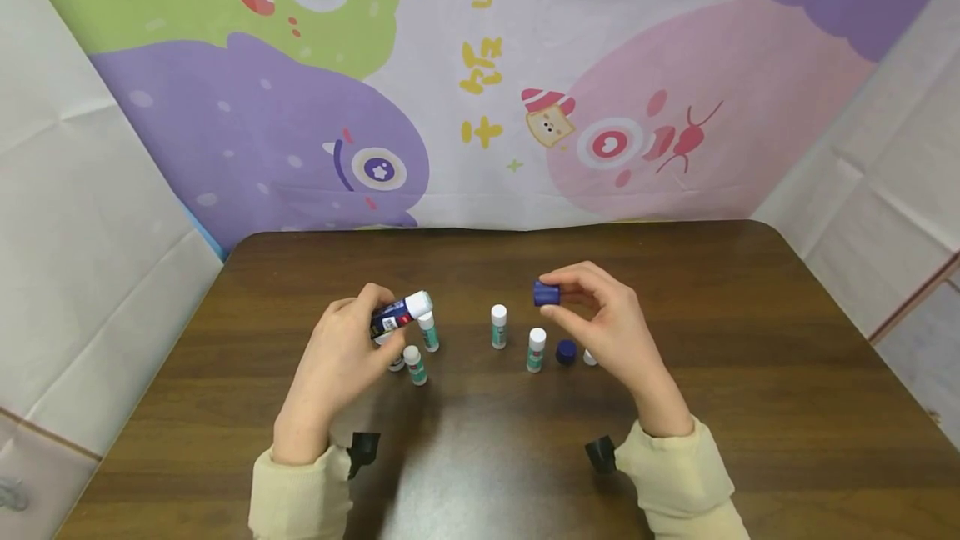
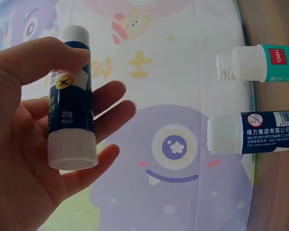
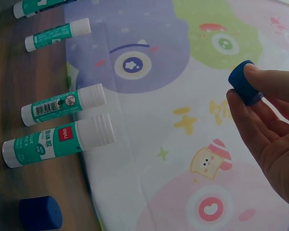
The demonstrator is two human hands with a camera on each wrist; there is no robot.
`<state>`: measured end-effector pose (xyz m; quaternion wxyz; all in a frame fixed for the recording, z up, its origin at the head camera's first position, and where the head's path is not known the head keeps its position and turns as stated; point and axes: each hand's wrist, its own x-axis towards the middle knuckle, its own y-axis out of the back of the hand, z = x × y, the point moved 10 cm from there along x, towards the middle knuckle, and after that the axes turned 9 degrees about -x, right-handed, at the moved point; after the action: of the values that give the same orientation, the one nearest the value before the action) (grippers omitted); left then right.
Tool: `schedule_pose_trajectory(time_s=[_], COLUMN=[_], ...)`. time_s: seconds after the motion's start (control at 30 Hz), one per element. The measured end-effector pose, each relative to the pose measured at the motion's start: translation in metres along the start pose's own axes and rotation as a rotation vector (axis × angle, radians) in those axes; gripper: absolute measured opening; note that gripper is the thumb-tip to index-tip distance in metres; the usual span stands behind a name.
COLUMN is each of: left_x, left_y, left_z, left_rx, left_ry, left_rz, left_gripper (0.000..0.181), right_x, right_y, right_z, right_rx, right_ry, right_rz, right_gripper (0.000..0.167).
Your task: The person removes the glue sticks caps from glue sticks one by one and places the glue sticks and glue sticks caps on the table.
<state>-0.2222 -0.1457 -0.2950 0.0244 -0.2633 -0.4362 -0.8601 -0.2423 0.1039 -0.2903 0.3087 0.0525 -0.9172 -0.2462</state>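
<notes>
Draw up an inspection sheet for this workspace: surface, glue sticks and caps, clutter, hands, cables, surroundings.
Surface: brown wood-grain tabletop, with a bright patch of reflected light near the front.
Glue sticks and caps: navy glue stick held up, white at both ends; second navy glue stick and four green glue sticks upright on the table; blue cap held up; second blue cap on the table.
Clutter: small white piece, partly hidden by the right hand; cannot tell what it is.
Hands: left hand grips the navy glue stick; right hand pinches the blue cap.
Cables: nothing seen.
Surroundings: cartoon-print cloth behind the table.
</notes>
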Motion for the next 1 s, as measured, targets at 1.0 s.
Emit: schedule_pose_trajectory(time_s=[1.0], left_x=[-0.003], left_y=[0.025], left_z=[-0.021], left_rx=[0.118], left_ry=[0.065], left_rz=[0.190], left_gripper=[0.022], right_x=[-0.001], right_y=[-0.005], right_z=[0.035], right_rx=[-0.189], right_ry=[-0.170], right_rz=[-0.039], right_gripper=[0.029])
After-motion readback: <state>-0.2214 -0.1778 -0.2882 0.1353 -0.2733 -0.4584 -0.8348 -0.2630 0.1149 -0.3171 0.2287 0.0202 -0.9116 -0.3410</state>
